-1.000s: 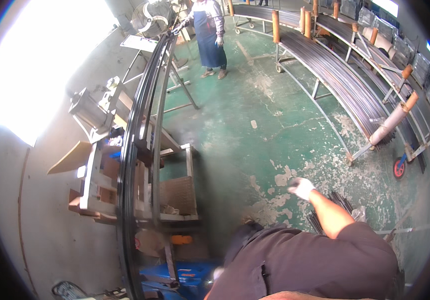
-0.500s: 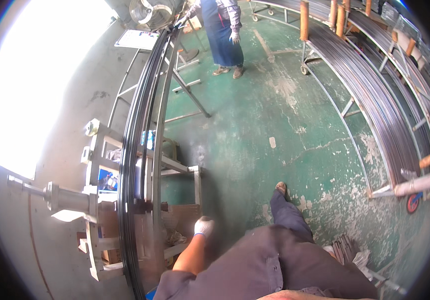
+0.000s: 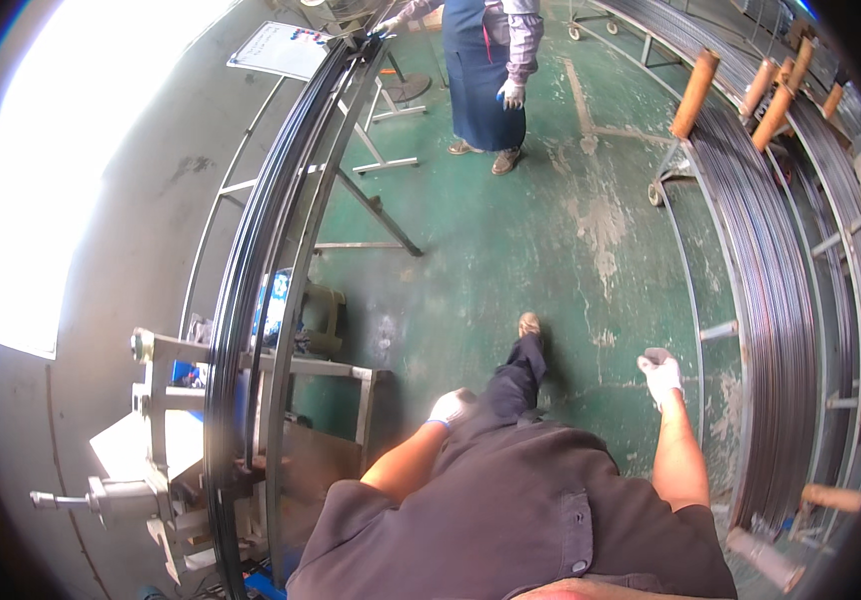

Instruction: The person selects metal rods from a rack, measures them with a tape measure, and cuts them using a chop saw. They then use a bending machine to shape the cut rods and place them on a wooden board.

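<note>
My left hand, in a pale work glove, hangs in front of my left hip with its fingers curled in. Nothing shows in it, and it is nearest to the metal stand's leg. Out to the right, my gloved right hand is loosely closed, with grey fingertips and nothing visible inside. It touches nothing and is nearest to the long rack of thin metal rods. Along the left runs a bundle of long dark strips resting on a metal frame. One of my feet is forward on the floor.
Ahead stands a person in a blue apron, one gloved hand on the strips' far end. Brown upright posts rise from the rack at right. A whiteboard leans at far left. A cylinder-like fitting juts out near the wall.
I have stepped forward, so the person in the apron and the racks look closer. My right hand has come into view. My left hand has swung forward and to the right.
</note>
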{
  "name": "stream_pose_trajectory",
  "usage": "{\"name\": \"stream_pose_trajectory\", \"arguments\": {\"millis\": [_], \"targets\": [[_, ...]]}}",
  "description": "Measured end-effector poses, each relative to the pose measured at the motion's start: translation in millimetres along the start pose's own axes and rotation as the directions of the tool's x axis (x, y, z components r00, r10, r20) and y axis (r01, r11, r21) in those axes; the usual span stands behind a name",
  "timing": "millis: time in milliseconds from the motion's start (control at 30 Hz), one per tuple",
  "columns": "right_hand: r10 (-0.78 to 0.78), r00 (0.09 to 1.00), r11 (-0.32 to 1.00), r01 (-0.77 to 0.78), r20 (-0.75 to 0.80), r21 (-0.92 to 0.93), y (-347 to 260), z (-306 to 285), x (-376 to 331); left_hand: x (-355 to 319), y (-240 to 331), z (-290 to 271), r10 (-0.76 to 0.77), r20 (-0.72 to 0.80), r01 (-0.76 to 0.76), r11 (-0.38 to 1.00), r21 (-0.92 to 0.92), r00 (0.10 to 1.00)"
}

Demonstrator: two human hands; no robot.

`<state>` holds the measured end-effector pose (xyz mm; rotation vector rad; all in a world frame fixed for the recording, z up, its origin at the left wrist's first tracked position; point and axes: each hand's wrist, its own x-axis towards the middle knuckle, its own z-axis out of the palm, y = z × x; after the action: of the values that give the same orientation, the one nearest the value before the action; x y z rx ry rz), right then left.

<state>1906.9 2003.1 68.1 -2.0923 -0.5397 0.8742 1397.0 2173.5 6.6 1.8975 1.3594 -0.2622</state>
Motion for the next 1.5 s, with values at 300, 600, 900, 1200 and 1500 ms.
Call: {"name": "stream_pose_trajectory", "arguments": {"millis": [300,600,900,1200,1500], "targets": [[0.328,0.922,0.571,-0.021,0.205,-0.82,89.5,-55.6,194.5,263.3,92.3,-129.4,-0.12,0.108,0.103,0.983,0.154,0.987],[0.499,0.78,0.529,0.07,0.377,-0.846,10.7,-60.1,362.8,503.2,334.8,-297.9,-0.023,-0.187,-0.016,0.978,-0.207,0.982],[0.211,0.949,0.755,-0.007,0.234,-0.655,-307.1,-56.9,783.0,655.6,430.3,-320.1,-0.202,0.174,0.231,0.96,-0.16,0.964],[-0.288,0.916,0.905,0.356,0.281,-0.234,-622.9,8.5,1154.4,892.0,486.3,-390.7,-0.251,0.176,0.284,0.94,-0.191,0.952],[0.03,0.893,0.637,0.329,0.449,-0.697,-582.2,-6.4,1370.7,1188.8,601.9,-599.5,-0.238,-0.044,0.196,0.879,-0.435,0.97]]}}
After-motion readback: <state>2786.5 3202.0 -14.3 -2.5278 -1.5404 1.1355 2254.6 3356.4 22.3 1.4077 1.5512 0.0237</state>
